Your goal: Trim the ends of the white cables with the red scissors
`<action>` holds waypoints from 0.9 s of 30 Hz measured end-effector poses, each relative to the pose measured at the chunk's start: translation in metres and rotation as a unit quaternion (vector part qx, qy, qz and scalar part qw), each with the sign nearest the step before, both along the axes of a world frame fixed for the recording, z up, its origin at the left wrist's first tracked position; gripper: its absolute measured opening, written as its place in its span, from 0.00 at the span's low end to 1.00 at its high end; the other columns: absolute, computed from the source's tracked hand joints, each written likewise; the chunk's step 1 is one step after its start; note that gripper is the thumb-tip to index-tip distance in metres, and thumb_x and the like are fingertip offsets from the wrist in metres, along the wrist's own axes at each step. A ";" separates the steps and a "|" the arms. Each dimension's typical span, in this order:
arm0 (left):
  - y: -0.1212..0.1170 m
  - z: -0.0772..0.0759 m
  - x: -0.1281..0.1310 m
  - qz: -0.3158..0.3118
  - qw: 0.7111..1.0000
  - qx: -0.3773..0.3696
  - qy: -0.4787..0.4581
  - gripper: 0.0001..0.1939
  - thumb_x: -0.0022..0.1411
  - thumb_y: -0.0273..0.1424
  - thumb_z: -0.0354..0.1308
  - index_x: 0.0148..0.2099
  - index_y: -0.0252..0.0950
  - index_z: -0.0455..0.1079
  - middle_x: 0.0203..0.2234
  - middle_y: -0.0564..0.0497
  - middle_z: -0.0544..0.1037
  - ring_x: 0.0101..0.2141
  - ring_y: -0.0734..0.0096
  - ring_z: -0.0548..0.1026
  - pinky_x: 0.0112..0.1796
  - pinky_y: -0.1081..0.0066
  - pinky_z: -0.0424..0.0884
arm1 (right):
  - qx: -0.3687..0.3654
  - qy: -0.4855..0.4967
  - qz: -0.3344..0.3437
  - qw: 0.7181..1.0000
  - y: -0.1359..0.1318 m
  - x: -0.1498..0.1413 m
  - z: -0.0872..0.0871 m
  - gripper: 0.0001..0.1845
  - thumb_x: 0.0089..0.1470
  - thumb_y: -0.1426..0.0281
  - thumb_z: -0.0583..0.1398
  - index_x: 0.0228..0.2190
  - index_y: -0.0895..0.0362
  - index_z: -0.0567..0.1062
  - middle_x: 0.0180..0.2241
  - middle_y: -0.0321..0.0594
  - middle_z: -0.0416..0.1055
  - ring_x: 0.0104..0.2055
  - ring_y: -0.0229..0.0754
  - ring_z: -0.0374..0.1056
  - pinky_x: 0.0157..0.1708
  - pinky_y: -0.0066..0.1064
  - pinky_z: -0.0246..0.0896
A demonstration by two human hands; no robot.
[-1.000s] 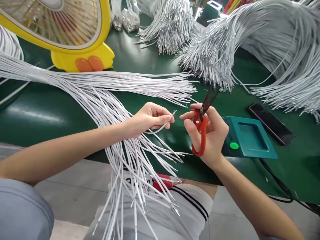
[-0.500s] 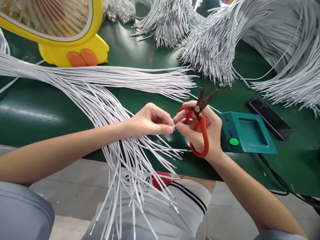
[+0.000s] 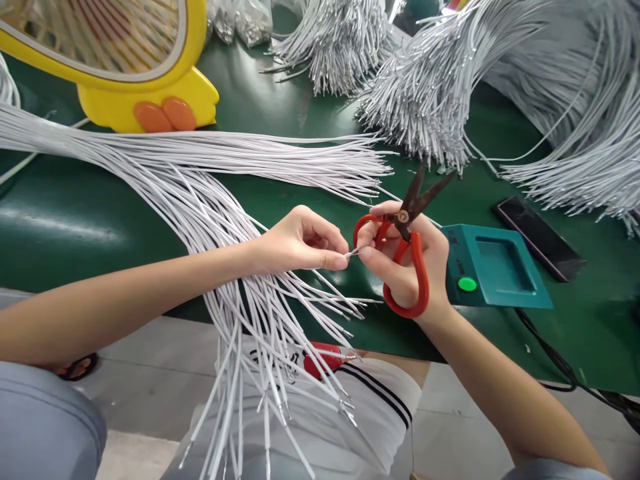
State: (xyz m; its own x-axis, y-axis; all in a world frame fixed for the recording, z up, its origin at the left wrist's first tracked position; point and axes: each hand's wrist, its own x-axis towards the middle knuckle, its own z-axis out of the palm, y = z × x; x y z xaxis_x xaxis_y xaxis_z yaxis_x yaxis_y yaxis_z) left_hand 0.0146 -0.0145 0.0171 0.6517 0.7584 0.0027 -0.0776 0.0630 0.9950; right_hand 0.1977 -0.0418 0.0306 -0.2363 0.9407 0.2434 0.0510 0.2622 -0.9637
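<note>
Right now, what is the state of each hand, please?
Left hand: closed, pinching a wire end.
Right hand: closed around red-handled scissors, blades apart.

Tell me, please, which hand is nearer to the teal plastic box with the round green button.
Right. The right hand, holding red-handled metal scissors, is just beside the teal box; the left hand is farther away, pinching a thin white wire.

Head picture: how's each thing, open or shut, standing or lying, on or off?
Scissors: blades apart, held in the right hand
Pinched wire: bare-ended, held by the left hand
Loose wires: fanned out, some drooping past the table edge
Fan: standing; can't tell if it's spinning
Phone: lying flat, screen dark
Box with green button: lying flat; can't tell if it's on
</note>
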 end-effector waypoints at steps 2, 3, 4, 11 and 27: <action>0.000 0.000 0.000 0.005 1.000 0.002 0.006 0.14 0.47 0.35 0.69 0.27 0.27 0.75 0.18 0.53 0.68 0.21 0.81 0.59 0.21 0.77 0.54 | 0.000 0.005 0.001 1.000 0.001 0.001 0.000 0.20 0.44 0.74 0.67 0.40 0.52 0.70 0.26 0.31 0.69 0.27 0.33 0.65 0.29 0.27 0.65; 0.000 -0.001 0.000 0.006 1.000 0.004 0.007 0.14 0.47 0.35 0.69 0.27 0.27 0.75 0.17 0.54 0.67 0.20 0.82 0.59 0.21 0.77 0.53 | 0.001 0.005 0.000 1.000 0.001 0.001 0.000 0.20 0.43 0.73 0.67 0.40 0.52 0.70 0.26 0.31 0.69 0.27 0.33 0.65 0.29 0.27 0.65; 0.000 -0.001 0.000 0.007 1.000 0.006 0.007 0.14 0.47 0.35 0.69 0.27 0.27 0.75 0.17 0.54 0.67 0.20 0.82 0.59 0.20 0.77 0.53 | 0.001 0.002 -0.005 1.000 0.001 0.001 0.000 0.20 0.44 0.73 0.67 0.40 0.52 0.70 0.26 0.31 0.69 0.27 0.34 0.65 0.29 0.28 0.65; 0.001 -0.001 0.000 0.004 1.000 -0.007 -0.011 0.12 0.46 0.32 0.70 0.25 0.27 0.74 0.16 0.55 0.66 0.20 0.82 0.58 0.21 0.78 0.53 | 0.001 -0.011 0.006 1.000 0.001 0.001 -0.003 0.20 0.46 0.68 0.66 0.42 0.52 0.68 0.30 0.36 0.73 0.31 0.38 0.70 0.29 0.31 0.67; 0.000 0.002 0.001 -0.003 1.000 0.014 -0.002 0.14 0.47 0.35 0.69 0.26 0.27 0.73 0.18 0.54 0.67 0.21 0.82 0.59 0.21 0.77 0.55 | 0.008 -0.020 -0.004 1.000 -0.001 0.001 -0.001 0.18 0.46 0.72 0.65 0.40 0.51 0.70 0.27 0.32 0.69 0.28 0.35 0.66 0.27 0.28 0.65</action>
